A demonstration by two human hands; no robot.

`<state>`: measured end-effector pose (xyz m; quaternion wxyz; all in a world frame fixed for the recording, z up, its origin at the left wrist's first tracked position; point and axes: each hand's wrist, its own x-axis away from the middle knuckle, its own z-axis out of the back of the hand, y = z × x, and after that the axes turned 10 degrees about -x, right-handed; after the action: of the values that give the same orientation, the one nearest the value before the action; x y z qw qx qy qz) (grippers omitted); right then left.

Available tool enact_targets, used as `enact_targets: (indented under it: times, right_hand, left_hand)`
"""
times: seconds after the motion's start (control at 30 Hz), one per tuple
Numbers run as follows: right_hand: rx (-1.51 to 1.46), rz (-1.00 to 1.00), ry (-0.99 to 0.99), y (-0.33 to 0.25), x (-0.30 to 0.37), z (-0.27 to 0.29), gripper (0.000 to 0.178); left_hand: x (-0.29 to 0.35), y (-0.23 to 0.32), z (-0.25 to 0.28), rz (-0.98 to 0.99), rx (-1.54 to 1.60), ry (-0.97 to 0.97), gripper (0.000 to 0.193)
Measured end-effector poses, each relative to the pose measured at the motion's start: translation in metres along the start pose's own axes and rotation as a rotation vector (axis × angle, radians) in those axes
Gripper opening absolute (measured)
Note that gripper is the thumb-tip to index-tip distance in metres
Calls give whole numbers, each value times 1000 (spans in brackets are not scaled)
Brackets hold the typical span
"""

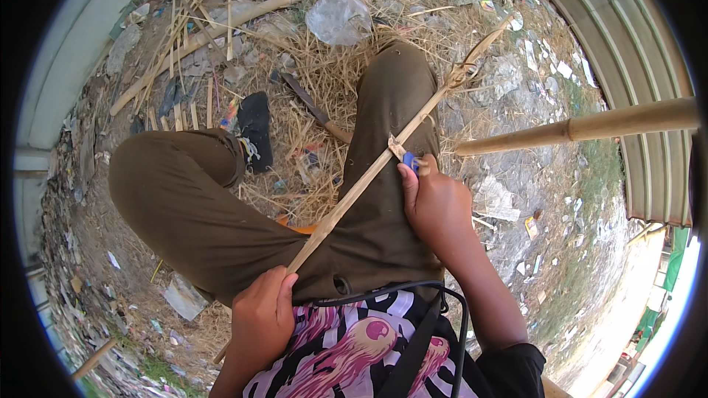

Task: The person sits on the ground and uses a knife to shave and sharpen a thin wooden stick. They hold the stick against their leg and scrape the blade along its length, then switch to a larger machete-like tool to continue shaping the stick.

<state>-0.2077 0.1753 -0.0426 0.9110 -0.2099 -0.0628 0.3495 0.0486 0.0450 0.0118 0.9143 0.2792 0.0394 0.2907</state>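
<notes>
A long, pale bamboo strip [350, 199] lies slantwise across my legs, from lower left to upper right. My left hand [262, 311] is closed around its near end by my waist. My right hand [440, 203] grips a small tool with a blue part [411, 161], perhaps a cutter. The tool's pale, blade-like tip [396, 147] meets the strip over my thigh. Most of its handle is hidden in my fingers. Toward the far end, loose curled shavings [459, 77] hang from the strip.
A large knife [306, 102] with a wooden handle lies on dry straw between my legs. Thin bamboo strips [173, 51] and a thick bamboo pole [203, 42] lie at the far left. Another pole [575, 131] juts in from the right. A corrugated sheet [627, 44] stands beyond it.
</notes>
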Motion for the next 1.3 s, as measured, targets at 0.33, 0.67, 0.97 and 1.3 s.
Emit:
enact_targets:
  times: [0.33,0.67,0.97,1.3]
  right_hand:
    - [48,33,46,-8,10,-10,37]
    - [82,121,42,-4,5,-8,44]
    - [78,-48,37,-8,-1,-6,41]
    - [75,-88,96,-4,3,-3,42]
  left_hand:
    - [54,-26,29,91,-107,-74,9]
    - [58,-46,17,84,-93,-57,7]
    - [23,-24,8,7,-95,-42,9]
    - [64,-43,37,96,-113,-78,8]
